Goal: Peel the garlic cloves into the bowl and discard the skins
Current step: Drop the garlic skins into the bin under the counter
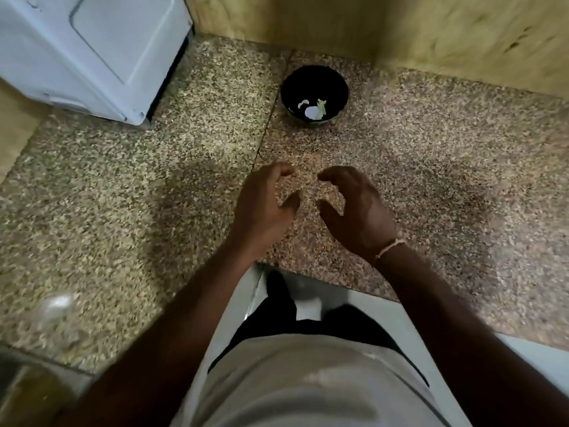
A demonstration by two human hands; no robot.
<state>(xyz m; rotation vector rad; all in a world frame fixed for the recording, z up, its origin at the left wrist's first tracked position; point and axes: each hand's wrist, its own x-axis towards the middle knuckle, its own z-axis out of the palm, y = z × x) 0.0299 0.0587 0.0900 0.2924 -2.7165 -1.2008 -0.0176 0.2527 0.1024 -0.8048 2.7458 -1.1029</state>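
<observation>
Nothing is held: the left hand (pixel 264 201) and right hand (pixel 354 204) are kept loosely curled, facing each other above the speckled counter (pixel 123 186). Farther back, pale garlic pieces (pixel 312 109) are seen inside the black bowl (pixel 314 84), near the wooden wall (pixel 431 32).

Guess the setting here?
Likely a home kitchen: speckled granite countertop, a white appliance on it at the back left, and a small black bowl holding pale garlic pieces.

Pale shirt (pixel 308 380), thin cord bracelet (pixel 388 248)
</observation>
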